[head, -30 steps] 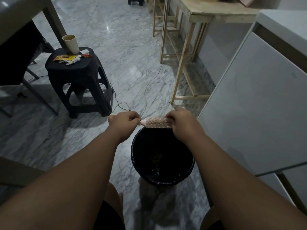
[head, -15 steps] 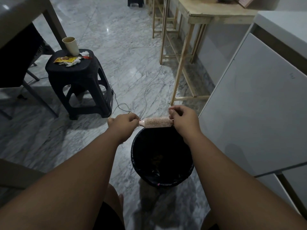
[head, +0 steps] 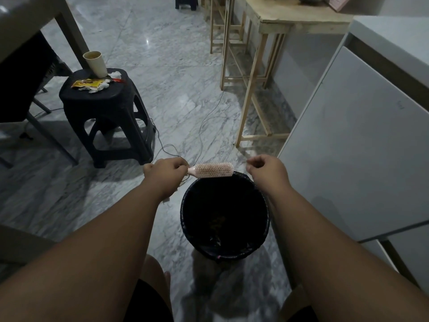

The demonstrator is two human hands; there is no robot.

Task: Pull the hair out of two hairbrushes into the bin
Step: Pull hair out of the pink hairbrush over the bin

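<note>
Hairbrush (head: 212, 170) over bin (head: 183, 214), perhaps scraps (head: 217, 221) inside; stool (head: 104, 98), table (head: 299, 25) beyond.

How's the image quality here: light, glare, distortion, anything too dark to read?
Head view: dim overall; glare spot on the marble floor; wide-angle bending at the edges; bin interior nearly black; hairbrush sharp.
</note>
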